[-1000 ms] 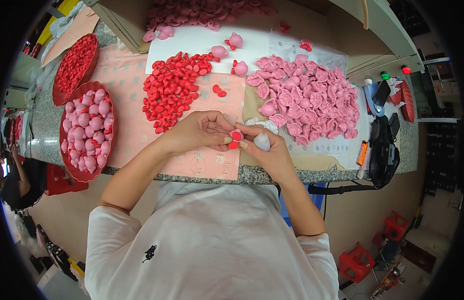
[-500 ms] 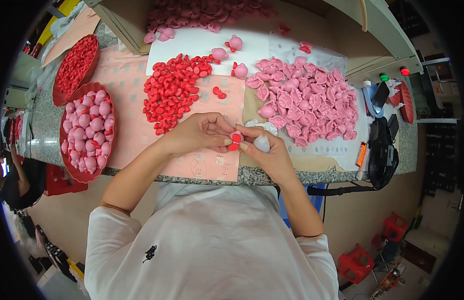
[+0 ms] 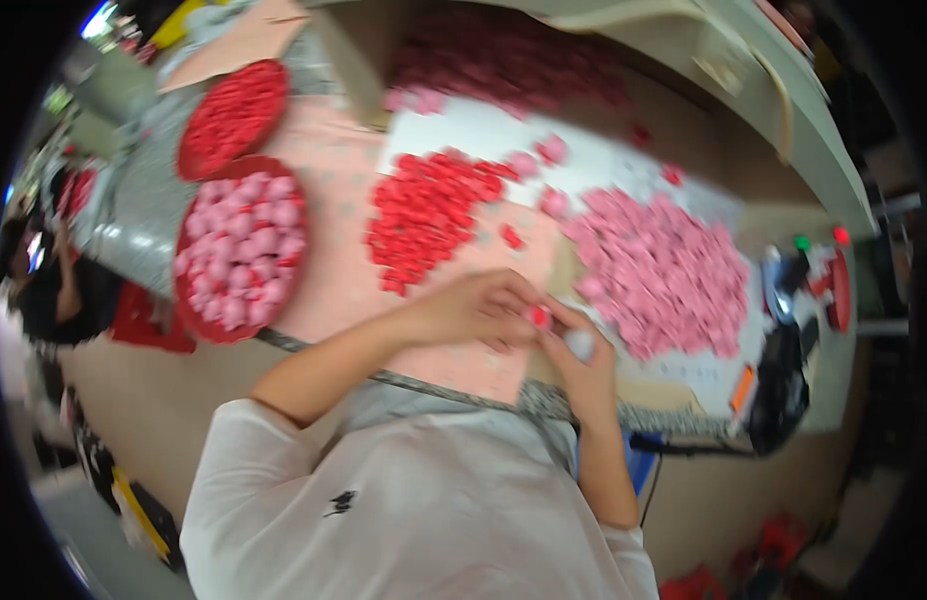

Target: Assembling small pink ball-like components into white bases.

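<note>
My left hand point(image 3: 474, 312) and my right hand point(image 3: 586, 362) meet over the front edge of the table, their fingertips closed on a small pink ball with red oval pieces point(image 3: 540, 317) on it. A small white squeeze bottle point(image 3: 581, 345) is tucked in my right hand, partly covered by the fingers. Beyond my left hand lies a heap of red oval pieces point(image 3: 422, 222). Next to my right hand spreads a pile of pink cupped pieces point(image 3: 669, 275). Motion blur hides how the red piece sits on the ball.
At the left stand a red tray point(image 3: 303, 262) of pink balls and another red tray point(image 3: 196, 173) of red pieces. Several pink balls point(image 3: 553, 150) lie on white paper. A shelf point(image 3: 684, 30) overhangs the back. A black object with a strap point(image 3: 781, 385) and an orange tube point(image 3: 743, 388) lie right.
The whole view has tilted and shifted, so the table now appears slanted, further right and blurred. Both hands stay together on the pink ball, the white bottle still in my right hand.
</note>
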`<state>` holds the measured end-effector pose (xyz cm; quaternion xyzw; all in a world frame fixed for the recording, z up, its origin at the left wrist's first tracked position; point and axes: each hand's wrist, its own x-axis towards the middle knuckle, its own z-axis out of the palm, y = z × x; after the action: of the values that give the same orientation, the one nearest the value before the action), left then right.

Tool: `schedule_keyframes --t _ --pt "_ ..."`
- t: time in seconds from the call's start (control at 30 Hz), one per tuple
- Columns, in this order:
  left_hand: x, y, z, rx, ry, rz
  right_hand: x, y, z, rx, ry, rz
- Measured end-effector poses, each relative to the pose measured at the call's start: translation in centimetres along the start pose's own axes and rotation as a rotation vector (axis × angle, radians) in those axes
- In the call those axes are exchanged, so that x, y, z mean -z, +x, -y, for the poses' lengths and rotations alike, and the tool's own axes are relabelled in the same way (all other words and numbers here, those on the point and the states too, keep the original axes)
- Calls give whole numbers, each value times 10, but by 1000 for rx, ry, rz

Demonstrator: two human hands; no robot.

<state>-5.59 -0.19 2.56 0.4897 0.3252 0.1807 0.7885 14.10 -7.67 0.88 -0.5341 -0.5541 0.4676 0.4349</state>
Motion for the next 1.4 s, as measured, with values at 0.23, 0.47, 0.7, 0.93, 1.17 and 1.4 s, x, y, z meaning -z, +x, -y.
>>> schedule_keyframes --t 0.23,0.47,0.7,0.93,1.17,1.4 --pt "-8 -128 -37 -520 631 -472 -42 -59 51 -77 305 -148" --pt "121 -213 -75 -472 1327 -1504 -20 -68 55 -74 227 -135" --pt "99 -160 -74 -375 1438 -1531 29 -43 31 -90 264 -106" --pt "-7 28 -97 -714 1147 -626 37 -56 28 -19 303 -206" --pt "-29 92 -94 -604 1308 -453 52 -68 27 -15 295 -197" --pt "-72 59 -49 -155 -420 81 73 -54 -12 35 264 -190"
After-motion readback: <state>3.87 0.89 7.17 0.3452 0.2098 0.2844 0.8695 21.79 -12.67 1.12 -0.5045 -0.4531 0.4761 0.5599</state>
